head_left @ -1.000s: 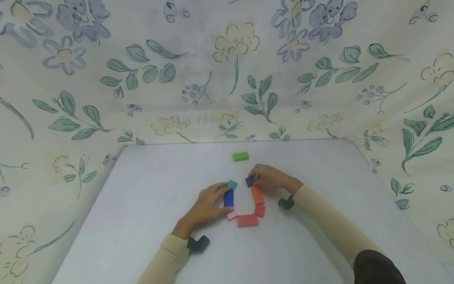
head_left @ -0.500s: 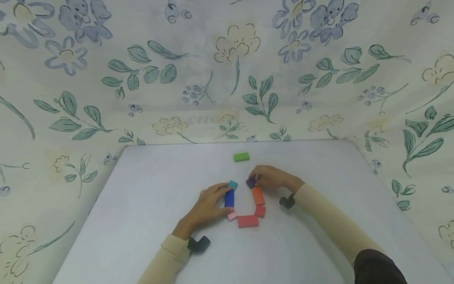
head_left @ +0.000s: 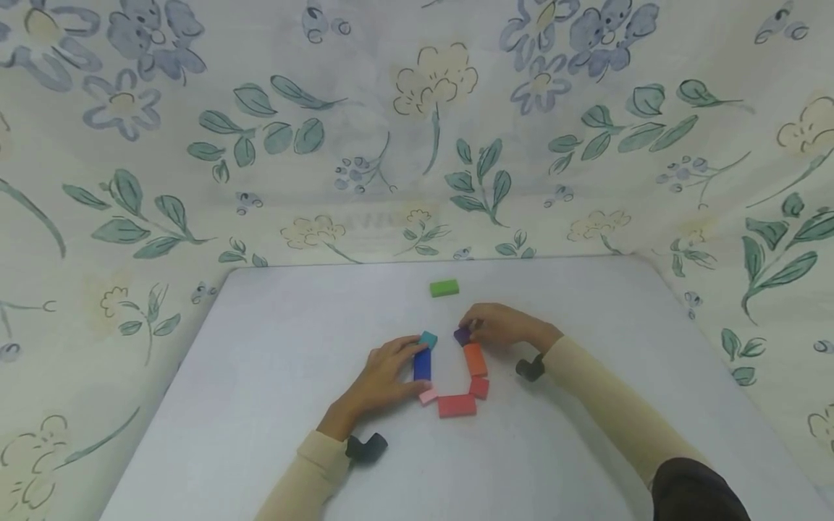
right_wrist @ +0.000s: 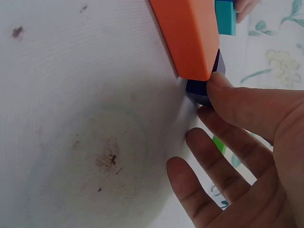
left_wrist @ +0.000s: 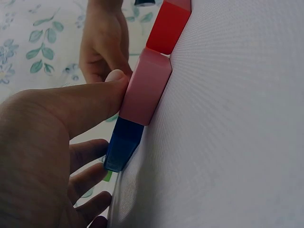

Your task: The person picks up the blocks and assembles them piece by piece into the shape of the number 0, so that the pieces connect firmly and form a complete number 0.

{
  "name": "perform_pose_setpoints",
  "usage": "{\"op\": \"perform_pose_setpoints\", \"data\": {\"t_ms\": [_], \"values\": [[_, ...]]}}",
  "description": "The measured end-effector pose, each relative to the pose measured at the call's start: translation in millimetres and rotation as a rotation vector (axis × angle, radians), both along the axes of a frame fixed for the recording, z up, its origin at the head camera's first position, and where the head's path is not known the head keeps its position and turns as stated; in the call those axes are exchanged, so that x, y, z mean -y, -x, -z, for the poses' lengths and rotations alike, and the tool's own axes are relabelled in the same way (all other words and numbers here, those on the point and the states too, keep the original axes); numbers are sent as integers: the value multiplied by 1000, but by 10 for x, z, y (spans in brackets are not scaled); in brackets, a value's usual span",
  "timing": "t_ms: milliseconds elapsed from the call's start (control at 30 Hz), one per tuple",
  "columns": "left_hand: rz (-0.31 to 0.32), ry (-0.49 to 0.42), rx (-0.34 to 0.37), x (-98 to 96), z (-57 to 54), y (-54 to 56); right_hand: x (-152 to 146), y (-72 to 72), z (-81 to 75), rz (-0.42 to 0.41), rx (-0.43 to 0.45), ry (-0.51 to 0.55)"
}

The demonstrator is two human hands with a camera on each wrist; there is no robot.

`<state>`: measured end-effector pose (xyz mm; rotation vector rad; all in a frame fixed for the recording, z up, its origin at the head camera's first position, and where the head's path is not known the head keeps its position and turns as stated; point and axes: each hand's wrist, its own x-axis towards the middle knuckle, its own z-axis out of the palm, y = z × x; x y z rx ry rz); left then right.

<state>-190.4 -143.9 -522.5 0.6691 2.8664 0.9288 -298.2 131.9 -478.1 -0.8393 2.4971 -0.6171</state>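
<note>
Small coloured wooden blocks form a U on the white table. My right hand (head_left: 502, 323) pinches a dark purple block (head_left: 462, 335) between thumb and fingers, at the far end of the orange block (head_left: 475, 359). In the right wrist view the purple block (right_wrist: 199, 89) is partly hidden behind the orange one. My left hand (head_left: 384, 376) lies along the left side, its thumb on the pink block (left_wrist: 146, 88) and its fingertips at the teal block (head_left: 428, 339). Between those two sits a long blue block (head_left: 422, 365), partly covered by the fingers.
A red block (head_left: 457, 405) forms the near side of the U, with a smaller red block (head_left: 479, 388) at its right corner. Farther back lies a green block (head_left: 444, 288). Floral cloth (head_left: 365, 145) hangs behind the white table (head_left: 293, 311).
Both hands stay nearly in place, the right still pinching the purple block. That block has turned slightly and sits closer to the orange block's end.
</note>
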Motion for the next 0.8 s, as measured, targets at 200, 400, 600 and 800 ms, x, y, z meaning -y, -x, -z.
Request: {"op": "perform_pose_setpoints", "data": {"t_ms": [200,400,600,800], "values": [[3,-3,-11,-3,-2,8,-22,5,15,-7,-9,10],[6,3,0,3,22,12,-45,2,40,-20,-8,31],[8,0,-13,4,27,12,-52,-1,50,-36,-21,33],[8,9,-19,-3,18,14,-55,13,78,-40,-31,22]]}}
